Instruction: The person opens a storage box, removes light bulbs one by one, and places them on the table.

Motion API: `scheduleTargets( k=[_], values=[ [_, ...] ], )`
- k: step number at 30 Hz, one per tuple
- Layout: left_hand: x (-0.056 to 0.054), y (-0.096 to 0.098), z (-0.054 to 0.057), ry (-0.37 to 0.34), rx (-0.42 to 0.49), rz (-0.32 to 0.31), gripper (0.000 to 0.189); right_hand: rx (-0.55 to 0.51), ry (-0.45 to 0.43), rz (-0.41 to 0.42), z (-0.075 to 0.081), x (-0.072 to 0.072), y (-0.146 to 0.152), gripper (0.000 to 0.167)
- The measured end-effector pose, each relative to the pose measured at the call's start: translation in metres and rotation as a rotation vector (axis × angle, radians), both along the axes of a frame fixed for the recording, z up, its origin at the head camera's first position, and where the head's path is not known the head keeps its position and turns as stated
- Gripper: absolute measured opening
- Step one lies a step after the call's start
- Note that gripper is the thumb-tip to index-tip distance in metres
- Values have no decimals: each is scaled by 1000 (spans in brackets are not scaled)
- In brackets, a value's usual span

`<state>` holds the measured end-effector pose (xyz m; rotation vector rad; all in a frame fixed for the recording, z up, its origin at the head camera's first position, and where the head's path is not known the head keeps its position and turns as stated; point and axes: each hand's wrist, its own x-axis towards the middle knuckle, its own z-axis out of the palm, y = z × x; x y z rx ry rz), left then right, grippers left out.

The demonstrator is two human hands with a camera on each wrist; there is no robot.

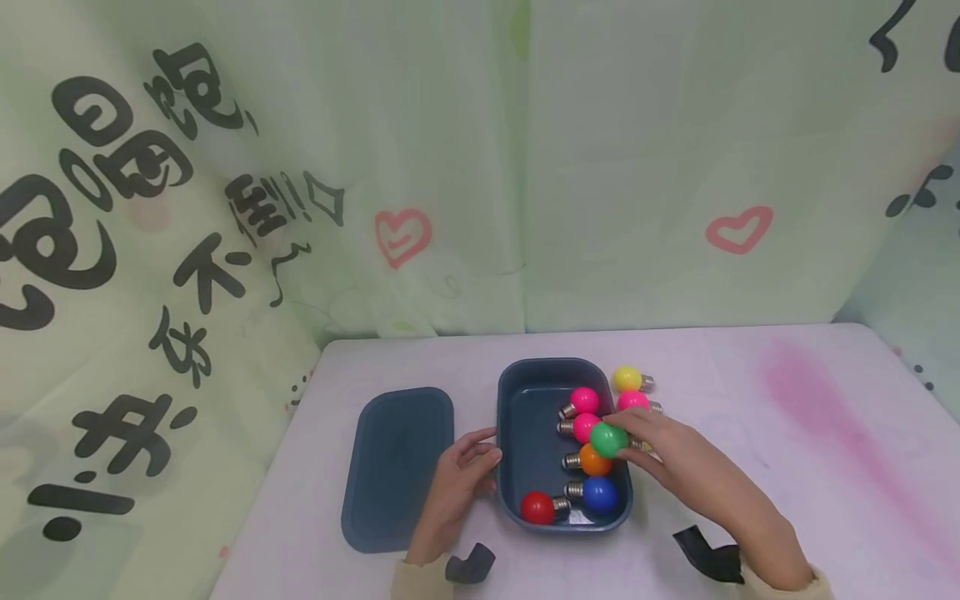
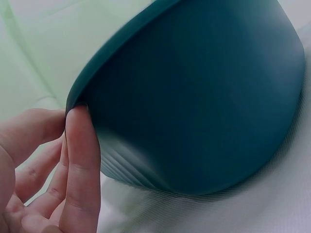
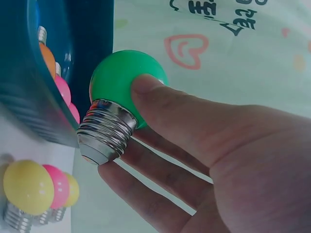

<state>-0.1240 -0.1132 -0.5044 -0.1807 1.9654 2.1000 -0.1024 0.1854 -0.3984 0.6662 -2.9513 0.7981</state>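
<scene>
A green light bulb with a silver screw base is pinched by my right hand over the right rim of a dark blue box. In the right wrist view the thumb presses on the green globe. My left hand holds the box at its left rim; the left wrist view shows fingers pinching the rim. Inside the box lie two pink bulbs, an orange bulb, a blue bulb and a red bulb.
Left of the box lies a flat dark blue lid. Beyond the box's right rim are a yellow bulb and a pink bulb; a nearer yellow bulb shows in the right wrist view. A printed curtain hangs behind the table.
</scene>
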Motion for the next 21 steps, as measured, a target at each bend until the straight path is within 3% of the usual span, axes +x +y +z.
scheduleTargets(
  k=[21],
  values=[
    [-1,1,0,0,3,13,45,71,46,-50,-15,1,34,44]
  ],
)
